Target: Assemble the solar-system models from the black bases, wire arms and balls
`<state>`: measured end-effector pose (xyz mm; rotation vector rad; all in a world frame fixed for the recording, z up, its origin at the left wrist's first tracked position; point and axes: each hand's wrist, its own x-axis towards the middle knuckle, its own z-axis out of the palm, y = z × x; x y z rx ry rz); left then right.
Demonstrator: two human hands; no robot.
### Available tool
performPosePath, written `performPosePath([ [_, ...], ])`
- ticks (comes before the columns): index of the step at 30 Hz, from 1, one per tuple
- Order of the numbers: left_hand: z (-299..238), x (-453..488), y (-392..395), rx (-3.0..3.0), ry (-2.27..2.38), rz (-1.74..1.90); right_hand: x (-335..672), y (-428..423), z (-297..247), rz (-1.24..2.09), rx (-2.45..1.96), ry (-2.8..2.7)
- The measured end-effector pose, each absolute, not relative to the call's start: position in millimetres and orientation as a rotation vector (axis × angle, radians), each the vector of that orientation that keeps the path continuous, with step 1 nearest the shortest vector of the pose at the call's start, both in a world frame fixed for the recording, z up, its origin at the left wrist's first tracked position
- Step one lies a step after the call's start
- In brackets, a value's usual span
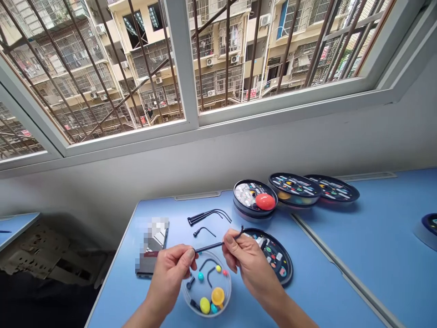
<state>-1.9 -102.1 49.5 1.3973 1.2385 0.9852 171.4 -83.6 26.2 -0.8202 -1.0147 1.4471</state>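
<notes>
My left hand (pixel 169 273) and my right hand (pixel 249 269) both pinch a thin black rod (pixel 213 244) above a round clear plastic dish (pixel 206 310). The left hand holds the rod's near end, and the right hand grips it towards the far end. The dish lies just below my hands and holds bent black pieces, a yellow ball (pixel 205 305), an orange cup-shaped piece (pixel 217 296) and small coloured balls. Under my right hand lies a black round lid (pixel 282 262) dotted with colourful stickers, partly hidden by that hand.
On the blue desk (pixel 116 291) lie black forked wires (pixel 208 216), a bent black piece (pixel 204 231) and a pixelated flat package (pixel 152 246). Round black tins (pixel 295 189) and a red ball (pixel 265 201) stand behind. A barred window (pixel 191 59) runs above the desk.
</notes>
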Motion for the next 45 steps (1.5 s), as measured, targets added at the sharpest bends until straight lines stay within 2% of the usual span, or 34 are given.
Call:
performPosePath([
  [5, 76, 0, -115, 1.723, 1.232, 0.673, 164, -105, 30, 1.563, -0.802, -1.188],
  [11, 73, -2, -150, 2.185, 1.153, 0.627, 178, -124, 45, 1.613, -0.842, -1.114],
  [14, 64, -9, -168, 2.015, 1.227, 0.652, 214, -119, 64, 1.332, -0.886, -0.765],
  [16, 61, -13, -176, 1.691, 1.261, 0.618, 230, -120, 73, 1.136, -0.929, -0.717],
  [20, 63, -9, -178, 1.107, 1.095, 0.568, 212, -141, 68, 1.347, -0.882, -1.043],
  [23, 67, -3, -176, 0.97, 0.987, 0.556, 181, -159, 51, 1.516, -0.814, -1.164],
  [29, 71, 1, -177, 0.807, 0.931, 0.538, 166, -167, 45, 1.603, -0.785, -1.166],
  [38, 72, 2, -178, 0.785, 0.89, 0.533, 164, -169, 43, 1.609, -0.768, -1.207],
  [45, 76, 1, -176, 0.736, 0.941, 0.511, 169, -168, 45, 1.447, -0.854, -1.407],
])
